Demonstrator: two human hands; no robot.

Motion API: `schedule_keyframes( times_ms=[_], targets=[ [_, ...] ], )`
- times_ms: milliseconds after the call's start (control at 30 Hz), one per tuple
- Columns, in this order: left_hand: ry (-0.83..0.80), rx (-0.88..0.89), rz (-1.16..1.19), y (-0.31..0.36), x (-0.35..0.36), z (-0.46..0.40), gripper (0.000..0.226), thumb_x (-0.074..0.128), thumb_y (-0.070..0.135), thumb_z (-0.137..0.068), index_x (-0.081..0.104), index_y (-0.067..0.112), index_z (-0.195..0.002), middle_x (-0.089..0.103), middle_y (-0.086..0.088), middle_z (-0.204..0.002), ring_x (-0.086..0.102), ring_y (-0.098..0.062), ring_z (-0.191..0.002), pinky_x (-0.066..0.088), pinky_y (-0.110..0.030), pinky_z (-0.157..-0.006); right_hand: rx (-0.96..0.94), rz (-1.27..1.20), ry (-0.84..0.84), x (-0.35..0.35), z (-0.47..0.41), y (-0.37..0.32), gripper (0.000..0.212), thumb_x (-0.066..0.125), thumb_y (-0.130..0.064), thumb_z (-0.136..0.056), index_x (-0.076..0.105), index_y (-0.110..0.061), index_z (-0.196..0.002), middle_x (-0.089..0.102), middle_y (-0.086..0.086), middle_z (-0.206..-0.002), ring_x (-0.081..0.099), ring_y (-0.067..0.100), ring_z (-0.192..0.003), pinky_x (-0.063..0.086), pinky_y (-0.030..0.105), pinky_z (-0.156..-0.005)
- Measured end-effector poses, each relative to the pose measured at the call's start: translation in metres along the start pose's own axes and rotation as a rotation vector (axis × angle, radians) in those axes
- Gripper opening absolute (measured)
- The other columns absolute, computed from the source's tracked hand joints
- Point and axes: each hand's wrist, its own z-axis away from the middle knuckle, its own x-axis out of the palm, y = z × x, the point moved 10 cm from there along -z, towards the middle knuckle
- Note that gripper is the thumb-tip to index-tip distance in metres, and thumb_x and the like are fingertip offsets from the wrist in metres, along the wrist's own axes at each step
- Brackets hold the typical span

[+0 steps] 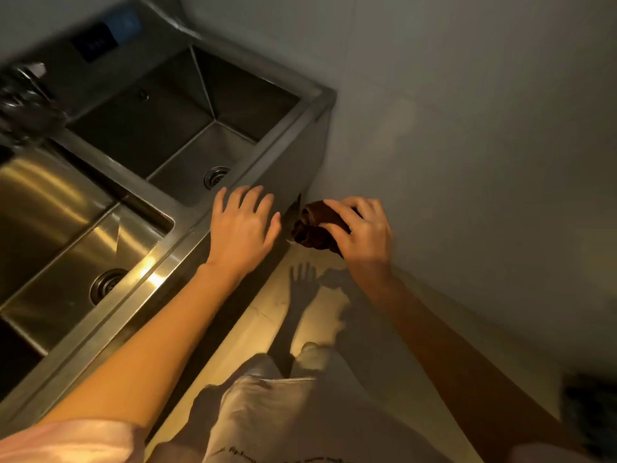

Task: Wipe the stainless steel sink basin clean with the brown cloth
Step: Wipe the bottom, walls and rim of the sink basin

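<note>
A stainless steel sink unit holds two basins: a far basin [160, 128] with a drain [216, 176], and a near basin [50, 208] with a drain [106, 285]. My right hand [362, 228] grips a bunched brown cloth [312, 228] in the air, right of the unit's front corner and above the floor. My left hand [245, 228] hovers with fingers spread over the unit's front edge [187, 235], just left of the cloth and not touching it.
A grey wall [467, 128] stands close on the right. Dark blurred objects [23, 101] sit on the divider at the far left. A dark panel [95, 41] is behind the far basin. My legs stand on a pale floor [253, 322].
</note>
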Motion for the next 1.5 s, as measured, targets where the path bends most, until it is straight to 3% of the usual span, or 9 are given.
schedule_keyframes(
  times_ms=[200,467,667,867,1100,1500],
  targets=[
    [0.015,-0.192,0.103,0.0,0.004,-0.03,0.038,0.043,0.034,-0.097,0.058,0.014,-0.125,0.055,-0.008,-0.132,0.045,-0.027,-0.126,0.026,-0.047,-0.109,-0.016,-0.032,-0.02,0.021,-0.043,0.029,0.028,0.069,-0.03,-0.08,0.072,-0.023,-0.108,0.062,-0.003,-0.093,0.049,0.015,-0.089,0.04,0.024,-0.072],
    [0.077,-0.264,0.121,-0.024,-0.003,-0.075,0.032,0.045,0.027,-0.096,0.061,0.011,-0.119,0.058,-0.011,-0.127,0.049,-0.028,-0.122,0.027,-0.048,-0.11,-0.119,-0.045,-0.021,0.047,-0.106,0.024,0.028,0.062,-0.036,-0.083,0.071,-0.026,-0.108,0.062,-0.006,-0.093,0.049,0.013,-0.089,0.04,0.022,-0.069],
    [0.135,-0.376,0.144,-0.074,-0.02,-0.121,0.033,0.045,0.03,-0.096,0.06,0.015,-0.121,0.057,-0.008,-0.128,0.048,-0.027,-0.121,0.029,-0.046,-0.108,-0.18,-0.102,0.028,0.063,-0.173,0.001,0.028,0.061,-0.036,-0.085,0.071,-0.025,-0.108,0.064,-0.005,-0.094,0.052,0.015,-0.089,0.046,0.027,-0.067],
    [0.239,-0.432,0.146,-0.125,-0.05,-0.17,0.033,0.044,0.03,-0.096,0.062,0.014,-0.119,0.059,-0.007,-0.124,0.051,-0.026,-0.116,0.031,-0.043,-0.105,-0.296,-0.148,0.069,0.086,-0.248,-0.042,0.028,0.065,-0.034,-0.084,0.071,-0.025,-0.11,0.064,-0.006,-0.096,0.053,0.013,-0.089,0.043,0.022,-0.066],
    [0.314,-0.473,0.109,-0.18,-0.068,-0.203,0.034,0.047,0.031,-0.096,0.061,0.013,-0.121,0.057,-0.008,-0.128,0.047,-0.026,-0.123,0.029,-0.046,-0.108,-0.343,-0.228,0.052,0.127,-0.313,-0.076,0.028,0.067,-0.031,-0.083,0.072,-0.021,-0.109,0.066,-0.004,-0.095,0.052,0.013,-0.09,0.041,0.019,-0.071],
    [0.137,-0.718,-0.013,-0.258,0.0,-0.202,0.036,0.05,0.032,-0.094,0.06,0.01,-0.122,0.053,-0.014,-0.133,0.045,-0.032,-0.127,0.027,-0.052,-0.11,-0.489,-0.309,-0.373,0.274,-0.362,-0.1,0.031,0.071,-0.031,-0.082,0.069,-0.024,-0.112,0.064,-0.006,-0.097,0.053,0.014,-0.094,0.038,0.021,-0.074]
  ],
)
